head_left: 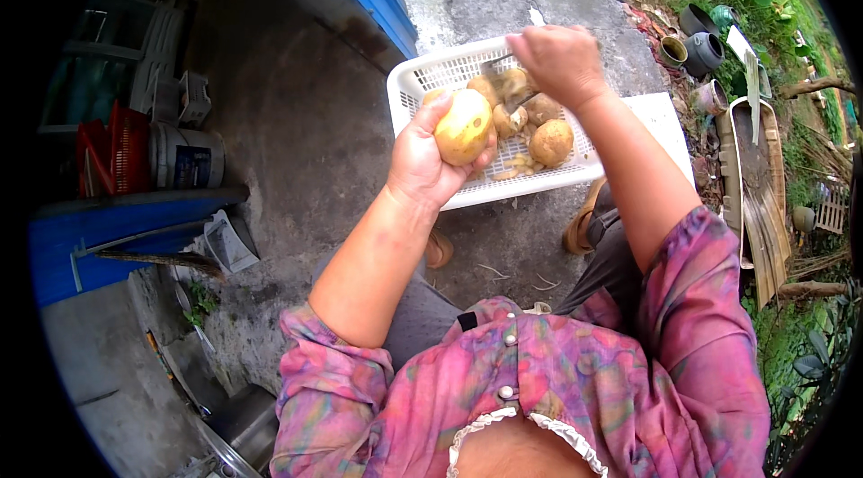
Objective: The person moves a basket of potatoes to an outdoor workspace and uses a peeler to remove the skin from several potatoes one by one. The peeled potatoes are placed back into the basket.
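My left hand (424,163) is wrapped round a large yellow potato (464,129), mostly bare of skin with a few brownish spots, above the near left part of a white plastic basket (517,188). To its right, my right hand (562,64) is closed on a peeler (518,104), smeared by motion; its handle is hidden in my fist. The peeler is apart from the potato, over the basket. Several brown unpeeled potatoes (551,142) lie in the basket. Strips of peel (514,170) are scattered on its slotted floor near the front.
The basket rests on a white surface (661,132) showing at its right. My shoes (582,222) are just below it on concrete. Left stand a white bucket (193,157) and red crates (126,150). Dark pots (703,53) and a long weathered trough (753,181) line the planted right side.
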`<state>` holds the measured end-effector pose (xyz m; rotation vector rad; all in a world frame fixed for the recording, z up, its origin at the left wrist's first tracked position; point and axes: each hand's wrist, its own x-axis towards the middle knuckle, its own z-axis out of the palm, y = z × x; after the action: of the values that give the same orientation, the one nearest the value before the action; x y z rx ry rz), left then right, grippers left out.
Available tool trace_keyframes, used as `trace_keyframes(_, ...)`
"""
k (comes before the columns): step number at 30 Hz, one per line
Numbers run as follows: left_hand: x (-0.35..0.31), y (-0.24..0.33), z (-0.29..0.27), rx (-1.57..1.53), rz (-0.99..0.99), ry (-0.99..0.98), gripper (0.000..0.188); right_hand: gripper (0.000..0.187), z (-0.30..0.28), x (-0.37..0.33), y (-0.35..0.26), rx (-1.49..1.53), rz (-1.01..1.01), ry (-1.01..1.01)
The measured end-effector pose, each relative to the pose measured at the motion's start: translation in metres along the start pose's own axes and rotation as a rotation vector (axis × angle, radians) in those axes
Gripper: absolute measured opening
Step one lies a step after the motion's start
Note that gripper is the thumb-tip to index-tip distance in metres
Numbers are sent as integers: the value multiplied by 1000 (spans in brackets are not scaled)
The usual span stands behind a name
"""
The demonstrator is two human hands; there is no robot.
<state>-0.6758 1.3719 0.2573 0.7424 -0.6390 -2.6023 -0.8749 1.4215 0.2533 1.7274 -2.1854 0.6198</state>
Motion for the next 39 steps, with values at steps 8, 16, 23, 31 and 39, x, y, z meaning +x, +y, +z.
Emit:
trace_keyframes(8,0,1,8,-100,41,137,38,28,-7,-8,-46,165,-174,78)
trace_keyframes(16,-4,0,0,55,14,49,37,31,11,-4,-1,-153,-86,-29)
trace_keyframes(23,1,4,-1,-44,-5,188,41,31,1,-7,-30,75,-112,62)
trace_keyframes(31,2,-1,0,12,-11,101,33,29,5,-7,-21,67,-161,149)
trace_keyframes(39,3,7,-7,-21,-33,98,41,35,0,-3,-12,30,-21,70)
